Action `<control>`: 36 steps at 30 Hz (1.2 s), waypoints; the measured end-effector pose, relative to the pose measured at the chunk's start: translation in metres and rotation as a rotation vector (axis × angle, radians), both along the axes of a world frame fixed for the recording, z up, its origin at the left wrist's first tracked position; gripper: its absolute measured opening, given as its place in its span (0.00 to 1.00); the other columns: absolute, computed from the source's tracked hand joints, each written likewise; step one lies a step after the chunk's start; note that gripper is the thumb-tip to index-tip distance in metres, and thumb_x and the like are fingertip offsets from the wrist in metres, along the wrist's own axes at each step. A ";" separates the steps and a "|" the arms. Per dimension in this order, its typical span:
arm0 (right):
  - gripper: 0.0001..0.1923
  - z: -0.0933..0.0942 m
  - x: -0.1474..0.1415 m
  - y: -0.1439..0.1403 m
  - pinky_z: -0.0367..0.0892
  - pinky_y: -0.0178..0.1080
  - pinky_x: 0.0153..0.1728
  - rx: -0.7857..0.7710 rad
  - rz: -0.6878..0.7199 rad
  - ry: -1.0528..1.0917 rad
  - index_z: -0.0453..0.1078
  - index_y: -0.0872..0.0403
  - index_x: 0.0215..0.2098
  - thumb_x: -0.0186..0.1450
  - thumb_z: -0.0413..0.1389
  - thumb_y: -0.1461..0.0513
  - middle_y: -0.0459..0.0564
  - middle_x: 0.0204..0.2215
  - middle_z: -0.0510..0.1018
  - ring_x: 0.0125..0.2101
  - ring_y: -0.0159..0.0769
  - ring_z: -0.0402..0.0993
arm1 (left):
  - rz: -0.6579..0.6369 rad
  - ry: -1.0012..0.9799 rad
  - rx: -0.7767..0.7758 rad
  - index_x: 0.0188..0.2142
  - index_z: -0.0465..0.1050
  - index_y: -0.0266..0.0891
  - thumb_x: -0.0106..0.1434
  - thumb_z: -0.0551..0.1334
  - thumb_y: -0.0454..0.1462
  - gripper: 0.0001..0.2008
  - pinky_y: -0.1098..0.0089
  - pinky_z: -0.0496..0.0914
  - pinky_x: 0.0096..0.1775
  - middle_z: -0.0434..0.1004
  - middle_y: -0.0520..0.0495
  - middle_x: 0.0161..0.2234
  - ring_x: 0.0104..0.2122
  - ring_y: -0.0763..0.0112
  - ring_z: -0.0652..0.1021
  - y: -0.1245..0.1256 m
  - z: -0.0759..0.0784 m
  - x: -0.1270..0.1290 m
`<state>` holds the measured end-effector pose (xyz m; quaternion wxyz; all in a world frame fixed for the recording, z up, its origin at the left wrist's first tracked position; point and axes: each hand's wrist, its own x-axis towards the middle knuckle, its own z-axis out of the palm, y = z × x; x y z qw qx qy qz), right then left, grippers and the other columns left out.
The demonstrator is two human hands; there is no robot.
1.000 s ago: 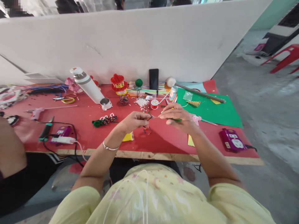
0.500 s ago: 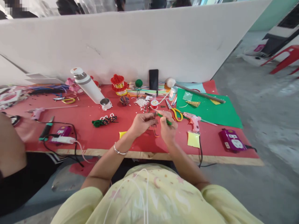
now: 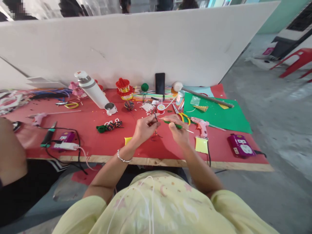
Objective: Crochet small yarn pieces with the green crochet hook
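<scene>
My left hand (image 3: 145, 128) is closed in a pinch on a small piece of dark yarn (image 3: 155, 117), and loose strands hang below its fingers. Opposite it, my right hand (image 3: 179, 130) grips a crochet hook with a green handle (image 3: 176, 125). Thin metal shows at both ends of the handle, and one end points toward the yarn at my left fingertips. Just beyond the hands stand a spool of red thread (image 3: 161, 109) and yellow-handled scissors (image 3: 185, 118). To the left lies a green and dark yarn piece with white beads (image 3: 109, 125).
A white thermos (image 3: 94, 92) stands at back left beside its metal cup (image 3: 111, 109). Pink glue gun (image 3: 201, 125) and purple power socket (image 3: 241, 146) lie right. White beads (image 3: 148, 107) are scattered centrally. A phone (image 3: 160, 83) leans against the white partition (image 3: 136, 48). Another person's arm (image 3: 12, 146) is at left.
My right hand has moved right and tilted the crochet hook flatter, so its metal end now shows. My left hand has shifted slightly left with the yarn.
</scene>
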<state>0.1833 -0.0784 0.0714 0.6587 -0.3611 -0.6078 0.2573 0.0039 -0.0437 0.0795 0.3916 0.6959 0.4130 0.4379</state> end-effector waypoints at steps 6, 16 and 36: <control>0.12 0.000 -0.002 0.000 0.74 0.51 0.52 0.007 0.013 -0.001 0.82 0.43 0.45 0.71 0.59 0.51 0.49 0.42 0.87 0.46 0.43 0.80 | -0.060 -0.080 -0.109 0.60 0.76 0.37 0.62 0.68 0.40 0.27 0.71 0.73 0.36 0.81 0.49 0.31 0.30 0.71 0.79 0.000 0.000 -0.003; 0.16 -0.003 -0.009 -0.009 0.67 0.54 0.53 0.233 -0.310 -0.446 0.78 0.39 0.54 0.68 0.63 0.57 0.46 0.47 0.87 0.48 0.47 0.76 | 0.097 0.151 0.061 0.53 0.79 0.39 0.62 0.64 0.33 0.19 0.76 0.68 0.37 0.80 0.53 0.29 0.28 0.76 0.73 -0.009 0.012 0.004; 0.15 0.041 0.050 0.018 0.72 0.51 0.52 0.182 0.240 -0.481 0.82 0.40 0.48 0.67 0.62 0.47 0.45 0.43 0.88 0.46 0.43 0.78 | -0.405 -0.141 -0.471 0.55 0.81 0.34 0.57 0.74 0.39 0.26 0.76 0.67 0.27 0.71 0.53 0.25 0.25 0.76 0.77 0.004 0.034 -0.033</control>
